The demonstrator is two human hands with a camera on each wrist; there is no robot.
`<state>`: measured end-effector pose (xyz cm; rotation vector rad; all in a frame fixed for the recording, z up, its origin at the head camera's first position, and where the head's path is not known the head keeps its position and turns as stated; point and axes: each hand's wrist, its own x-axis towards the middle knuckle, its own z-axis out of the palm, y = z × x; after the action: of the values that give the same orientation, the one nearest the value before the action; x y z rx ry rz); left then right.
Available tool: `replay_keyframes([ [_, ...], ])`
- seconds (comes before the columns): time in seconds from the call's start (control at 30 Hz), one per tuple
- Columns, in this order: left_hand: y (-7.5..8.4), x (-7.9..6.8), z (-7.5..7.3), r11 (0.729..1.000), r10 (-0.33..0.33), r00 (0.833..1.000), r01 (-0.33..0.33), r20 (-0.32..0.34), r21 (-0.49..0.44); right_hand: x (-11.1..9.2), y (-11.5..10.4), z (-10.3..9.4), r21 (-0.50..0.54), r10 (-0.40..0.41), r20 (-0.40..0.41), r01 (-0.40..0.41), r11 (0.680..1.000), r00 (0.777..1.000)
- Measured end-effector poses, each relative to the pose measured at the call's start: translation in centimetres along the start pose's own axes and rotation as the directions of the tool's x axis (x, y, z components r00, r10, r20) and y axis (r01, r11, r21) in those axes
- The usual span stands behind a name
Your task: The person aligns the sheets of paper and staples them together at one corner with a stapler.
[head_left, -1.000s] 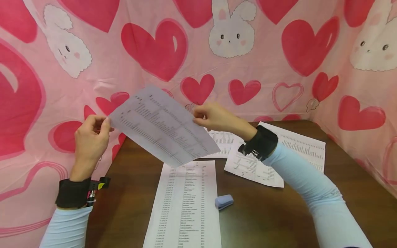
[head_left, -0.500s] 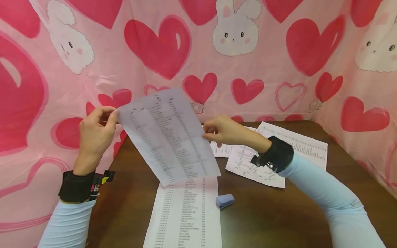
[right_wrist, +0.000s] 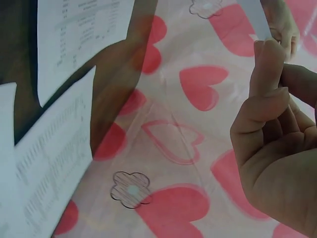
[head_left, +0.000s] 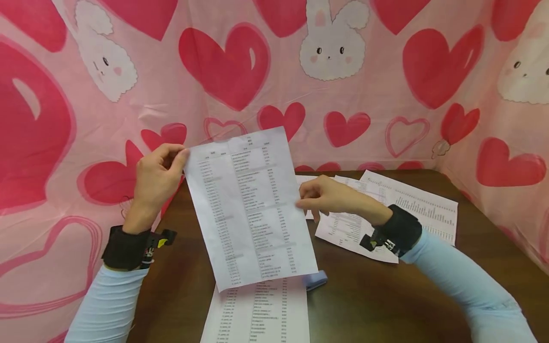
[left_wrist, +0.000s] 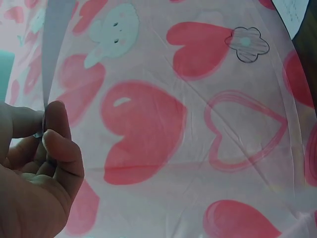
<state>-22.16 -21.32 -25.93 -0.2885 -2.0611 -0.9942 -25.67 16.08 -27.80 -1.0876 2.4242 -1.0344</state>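
Observation:
A printed sheet of paper (head_left: 253, 214) hangs nearly upright above the table in the head view, tilted slightly. My left hand (head_left: 156, 178) pinches its upper left corner between thumb and fingers. Midway down the right edge, my right hand (head_left: 330, 195) pinches the paper too. The left wrist view catches the sheet (left_wrist: 54, 44) almost edge-on, rising from the fingers. Below it, a second printed sheet (head_left: 261, 319) lies on the table, its upper part hidden. Partly behind the held sheet's lower right corner is a small lavender stapler-like object (head_left: 318, 281).
More printed sheets (head_left: 358, 231) lie overlapping at the table's back right, under the right forearm. The brown wooden table (head_left: 364, 300) is bordered by a pink curtain (head_left: 381, 95) with hearts and rabbits. Both wrists wear black straps.
The held sheet has turned from a slant to nearly upright, its lower edge coming down over the table sheet. The right hand has moved lower and rightward; the left hand has shifted right.

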Motion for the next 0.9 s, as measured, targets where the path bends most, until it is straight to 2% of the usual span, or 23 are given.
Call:
replay_keyframes([
  [0.2, 0.1, 0.7, 0.9, 1.000, -0.015, 0.999, 0.015, 0.039, -0.015, -0.6, 1.1, 0.4, 0.119, 0.006, 0.027, -0.009, 0.993, 1.000],
  [0.37, -0.5, 0.9, 1.5, 0.999, -0.040, 0.995, 0.042, 0.096, -0.022, -0.5, 2.0, 1.4, 0.198, -0.019, 0.065, 0.006, 0.980, 0.998],
  [0.57, -1.5, 0.9, 2.1, 0.998, -0.057, 0.981, 0.060, 0.185, -0.010, 0.0, 3.4, 3.0, 0.306, -0.093, 0.147, 0.044, 0.951, 0.985],
  [0.7, -1.9, 1.2, 2.7, 0.997, -0.070, 0.971, 0.074, 0.230, -0.007, 0.0, 4.1, 3.9, 0.361, -0.146, 0.173, 0.075, 0.930, 0.974],
  [0.9, -2.4, 1.3, 3.4, 0.997, -0.075, 0.960, 0.076, 0.269, 0.007, -0.2, 4.9, 4.8, 0.441, -0.160, 0.207, 0.054, 0.896, 0.965],
])
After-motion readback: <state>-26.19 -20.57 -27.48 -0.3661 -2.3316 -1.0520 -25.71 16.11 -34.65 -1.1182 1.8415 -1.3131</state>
